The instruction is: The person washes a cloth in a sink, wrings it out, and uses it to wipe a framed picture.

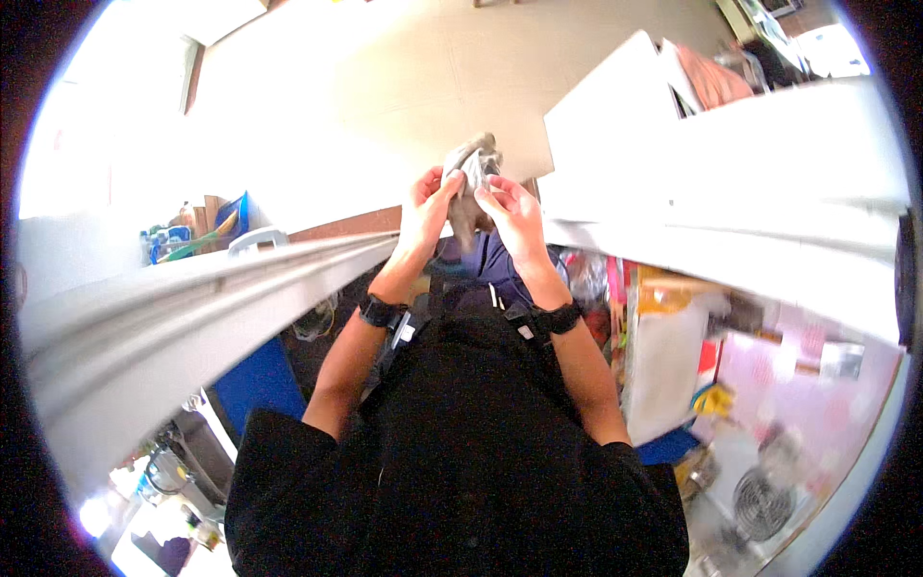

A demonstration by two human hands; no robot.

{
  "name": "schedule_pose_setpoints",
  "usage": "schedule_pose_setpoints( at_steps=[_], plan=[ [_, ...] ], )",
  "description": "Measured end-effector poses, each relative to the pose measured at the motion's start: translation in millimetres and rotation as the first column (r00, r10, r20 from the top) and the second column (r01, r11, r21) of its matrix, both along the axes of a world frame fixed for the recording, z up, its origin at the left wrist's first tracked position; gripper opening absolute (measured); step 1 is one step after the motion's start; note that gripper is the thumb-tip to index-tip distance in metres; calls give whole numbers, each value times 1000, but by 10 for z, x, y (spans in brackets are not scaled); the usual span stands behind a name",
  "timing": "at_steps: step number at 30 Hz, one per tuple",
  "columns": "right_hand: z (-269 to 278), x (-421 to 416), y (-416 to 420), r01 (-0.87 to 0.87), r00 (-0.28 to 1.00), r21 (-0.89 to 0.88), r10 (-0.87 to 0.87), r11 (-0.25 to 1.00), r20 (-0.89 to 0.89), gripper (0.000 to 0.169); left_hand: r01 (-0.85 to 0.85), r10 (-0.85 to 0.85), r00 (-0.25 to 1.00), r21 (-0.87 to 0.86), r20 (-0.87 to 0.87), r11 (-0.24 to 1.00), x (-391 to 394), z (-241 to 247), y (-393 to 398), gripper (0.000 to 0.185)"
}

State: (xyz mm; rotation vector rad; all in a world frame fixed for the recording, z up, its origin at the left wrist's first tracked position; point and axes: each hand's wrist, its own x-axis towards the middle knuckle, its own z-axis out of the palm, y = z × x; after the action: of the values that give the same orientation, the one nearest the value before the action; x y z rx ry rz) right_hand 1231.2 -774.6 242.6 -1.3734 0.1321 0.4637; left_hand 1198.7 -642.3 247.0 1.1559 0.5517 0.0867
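A crumpled grey-and-white cloth (pixel 472 162) hangs in front of my body, pinched between both hands. My left hand (pixel 433 200) grips its left side with thumb and bent fingers. On the other side, my right hand (pixel 515 205) holds the cloth between thumb and forefinger. The cloth's lower end dangles between my wrists. Its folds hide what shape it has. A black band circles each wrist, the left wristband (pixel 380 310) and the right wristband (pixel 558 318).
I stand at a doorway; a white door frame (pixel 216 288) runs along my left. To my right is a white wall (pixel 721 166). Tiled floor (pixel 461 72) stretches ahead. A blue dustpan (pixel 241 215) and a broom (pixel 205 238) are at the left. Behind right lies a round fan (pixel 764 503).
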Motion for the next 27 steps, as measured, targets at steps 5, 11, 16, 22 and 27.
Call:
schedule_pose_setpoints(
  at_steps=[5,11,16,22,27],
  plan=[
    [-193,1510,672,-401,912,126,409,907,-41,17,-170,170,985,61,10,983,906,-131,709,29],
    [-207,2769,1732,-664,740,173,673,727,11,15,-457,503,857,281,-117,844,1745,-86,1555,38],
    [282,3444,2496,-817,515,-139,816,560,262,13,-473,553,828,409,-97,781,2189,188,2089,32],
    [456,3637,3643,-761,78,-455,761,463,644,18,-554,581,813,278,-20,785,2442,436,2766,21],
    [475,3521,4768,-906,78,-364,929,217,362,35,-763,775,629,234,58,602,2146,203,3671,23]
  ],
)
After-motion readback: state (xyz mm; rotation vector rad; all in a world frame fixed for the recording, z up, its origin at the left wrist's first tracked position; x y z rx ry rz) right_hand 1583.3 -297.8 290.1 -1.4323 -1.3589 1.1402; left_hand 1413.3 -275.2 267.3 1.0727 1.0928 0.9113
